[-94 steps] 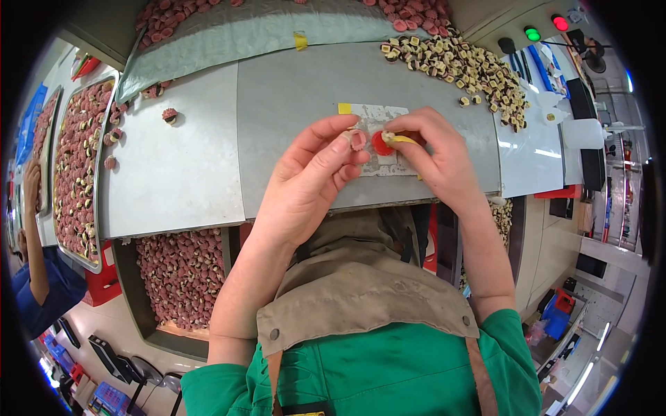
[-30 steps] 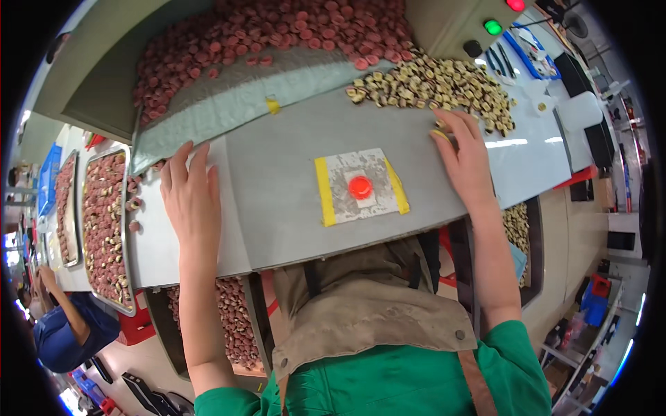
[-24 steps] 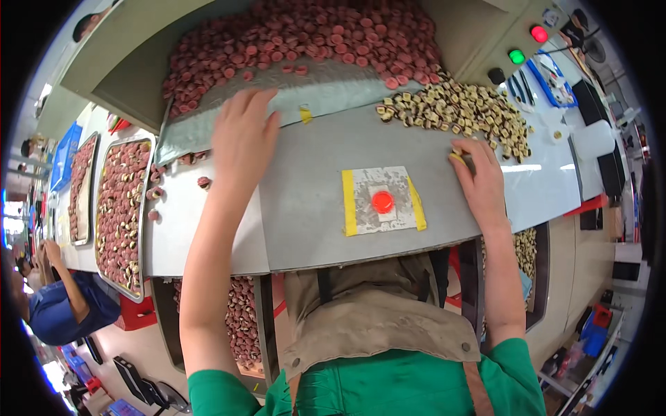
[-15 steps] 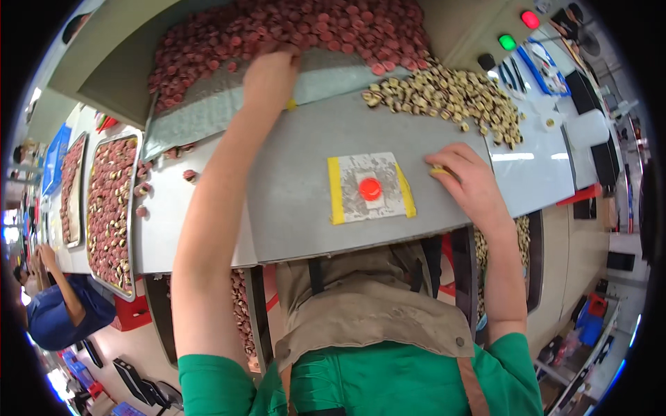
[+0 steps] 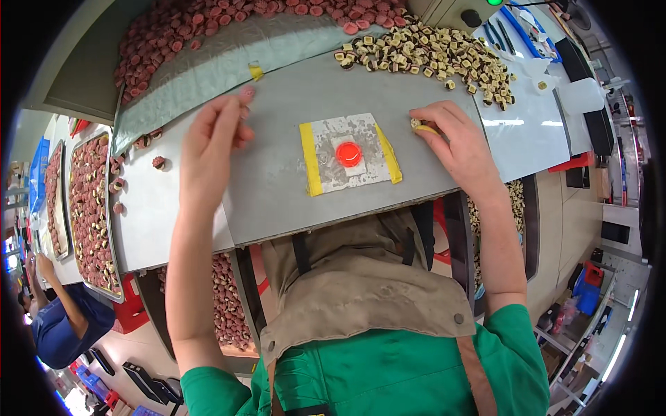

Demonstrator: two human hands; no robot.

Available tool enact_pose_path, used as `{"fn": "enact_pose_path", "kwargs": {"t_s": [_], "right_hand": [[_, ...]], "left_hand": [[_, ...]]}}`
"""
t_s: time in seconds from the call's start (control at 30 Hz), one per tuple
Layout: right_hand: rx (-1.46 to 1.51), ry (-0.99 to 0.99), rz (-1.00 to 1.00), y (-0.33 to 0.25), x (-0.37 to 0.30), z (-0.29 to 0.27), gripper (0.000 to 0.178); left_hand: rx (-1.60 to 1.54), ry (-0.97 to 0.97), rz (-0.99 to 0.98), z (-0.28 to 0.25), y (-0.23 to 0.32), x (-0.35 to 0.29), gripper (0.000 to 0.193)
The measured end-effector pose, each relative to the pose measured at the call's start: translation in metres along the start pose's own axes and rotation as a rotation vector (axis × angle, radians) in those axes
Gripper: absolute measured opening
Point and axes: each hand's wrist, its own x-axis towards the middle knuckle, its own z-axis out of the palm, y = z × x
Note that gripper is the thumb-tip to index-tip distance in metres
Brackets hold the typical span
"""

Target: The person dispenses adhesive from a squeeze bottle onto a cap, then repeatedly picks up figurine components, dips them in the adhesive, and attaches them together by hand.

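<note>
My left hand (image 5: 216, 142) is raised over the left of the grey worktop, its fingers pinched on a small pink cap (image 5: 246, 91). At the right, my right hand (image 5: 454, 142) grips a small cream-and-dark piece (image 5: 416, 123) between thumb and forefinger; a strip of yellow shows along the thumb. Between the hands lies a white pad (image 5: 326, 149) with yellow tape down both sides. A round bright red piece (image 5: 349, 154) sits at its middle. Beyond my left hand, pink caps (image 5: 229, 12) are heaped on a pale sheet (image 5: 201, 80).
Cream-and-dark pieces (image 5: 423, 52) are piled at the back right. Trays of joined pieces (image 5: 92, 208) stand at the left, near a person in blue (image 5: 73, 322). Open drawers below the worktop hold pink pieces (image 5: 225, 305) and pale pieces (image 5: 513, 201). A white bottle (image 5: 581, 96) stands far right.
My left hand has come back from the pink heap toward me, now with a pink cap at its fingertips. My right hand keeps its pinch beside the pad. The view has shifted.
</note>
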Motion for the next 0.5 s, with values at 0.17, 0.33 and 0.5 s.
{"fn": "enact_pose_path", "kwargs": {"t_s": [0.17, 0.33, 0.5], "right_hand": [[-0.039, -0.072, 0.041, -0.010, 0.008, -0.003, 0.020], [0.067, -0.095, 0.051, -0.039, 0.007, 0.012, 0.019], [0.109, -0.127, -0.140, -0.071, 0.013, 0.040, 0.021]], "left_hand": [[-0.512, -0.027, -0.141, 0.012, -0.014, -0.044, 0.028], [-0.804, -0.114, -0.231, 0.024, -0.020, -0.066, 0.028], [-0.870, -0.173, -0.160, 0.035, -0.024, -0.071, 0.028]]}}
